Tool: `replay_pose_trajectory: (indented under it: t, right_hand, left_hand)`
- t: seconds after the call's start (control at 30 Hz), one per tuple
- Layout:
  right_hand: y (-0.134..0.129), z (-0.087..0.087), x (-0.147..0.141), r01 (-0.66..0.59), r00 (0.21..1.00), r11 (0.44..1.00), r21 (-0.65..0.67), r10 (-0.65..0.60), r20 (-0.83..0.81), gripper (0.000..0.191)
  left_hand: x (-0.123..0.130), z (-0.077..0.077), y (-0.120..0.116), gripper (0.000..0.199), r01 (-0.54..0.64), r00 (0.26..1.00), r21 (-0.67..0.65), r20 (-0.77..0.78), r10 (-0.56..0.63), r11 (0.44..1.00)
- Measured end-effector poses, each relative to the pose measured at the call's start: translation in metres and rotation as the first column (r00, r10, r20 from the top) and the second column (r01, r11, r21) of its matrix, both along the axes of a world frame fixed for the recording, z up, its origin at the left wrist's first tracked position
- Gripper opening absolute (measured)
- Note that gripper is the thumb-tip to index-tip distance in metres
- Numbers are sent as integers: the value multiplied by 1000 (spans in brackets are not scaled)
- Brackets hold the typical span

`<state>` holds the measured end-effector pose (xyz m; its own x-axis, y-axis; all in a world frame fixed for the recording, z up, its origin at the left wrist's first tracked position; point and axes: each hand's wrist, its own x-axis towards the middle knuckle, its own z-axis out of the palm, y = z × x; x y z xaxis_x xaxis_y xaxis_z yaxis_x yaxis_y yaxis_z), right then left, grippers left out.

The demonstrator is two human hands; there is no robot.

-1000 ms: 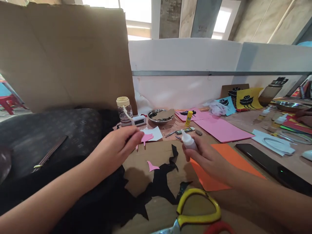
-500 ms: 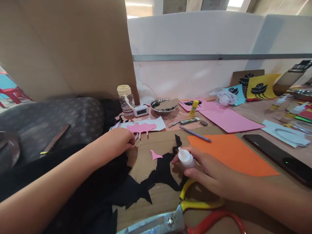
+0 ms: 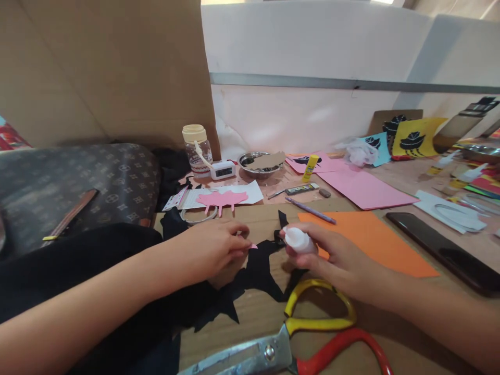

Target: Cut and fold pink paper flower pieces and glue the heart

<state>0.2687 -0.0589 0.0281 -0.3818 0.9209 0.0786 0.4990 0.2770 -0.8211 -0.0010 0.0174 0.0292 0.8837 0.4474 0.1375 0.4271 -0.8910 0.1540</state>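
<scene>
My right hand [image 3: 332, 255] is wrapped around a small white glue bottle [image 3: 300, 240], its nozzle end facing up and left. Over the cardboard, my left hand [image 3: 222, 245] has its fingers pinched on a small pink paper piece [image 3: 253, 246], mostly hidden beneath them. Black paper cut-outs [image 3: 261, 271] lie between and below the two hands. In front of my right wrist rest large scissors [image 3: 269, 353] with one yellow and one red handle. Farther back, a larger pink paper cut-out [image 3: 222, 199] lies on a white sheet [image 3: 254, 192].
An orange sheet [image 3: 363, 239] and a phone [image 3: 441, 250] lie to the right. A purple pen [image 3: 310, 211], a yellow glue stick [image 3: 310, 169], a metal bowl [image 3: 250, 165] and a plastic jar [image 3: 197, 151] are farther back. A patterned bag [image 3: 113, 182] sits left.
My left hand has moved right and toward me from beside a ring, and its fingers have closed on the small pink piece. The glue bottle stays in my right hand. The view has tilted slightly.
</scene>
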Motion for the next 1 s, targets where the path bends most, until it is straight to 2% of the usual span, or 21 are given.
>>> replay_pose_trajectory:
  t: [0.13, 0.3, 0.37, 0.57, 0.73, 0.8, 0.9, 1.0]
  right_hand:
    - [13, 4, 3, 133, 988, 990, 47, -128, -86, 45]
    - [32, 7, 2, 111, 932, 992, -58, -124, -341, 39]
    - [31, 4, 2, 100, 927, 993, -61, -116, -356, 35]
    - [8, -9, -1, -29, 995, 998, -47, 25, -93, 35]
    - [12, -14, 0, -59, 965, 997, -58, 72, 251, 42]
    - [16, -12, 3, -42, 951, 994, -97, 70, 302, 42]
    - [16, -7, 10, 9, 939, 997, -79, 19, 345, 38]
    - [10, -6, 17, 46, 938, 997, -62, -22, 345, 33]
  left_hand:
    - [8, -14, -4, 33, -58, 997, 32, -43, 59, 998]
    - [6, -8, 1, 38, -213, 977, -32, -28, 213, 976]
    - [2, -6, 7, 39, -246, 969, -32, -12, 246, 969]
    - [2, -11, 6, 27, -301, 953, -76, -4, 302, 950]
    - [8, -13, 3, 25, -309, 948, -137, 40, 317, 941]
    - [9, -15, 5, 26, -319, 943, -145, 55, 329, 937]
    - [8, -17, 9, 25, -338, 934, -146, 67, 350, 930]
    - [10, -10, 2, 25, -354, 928, -65, 102, 359, 933]
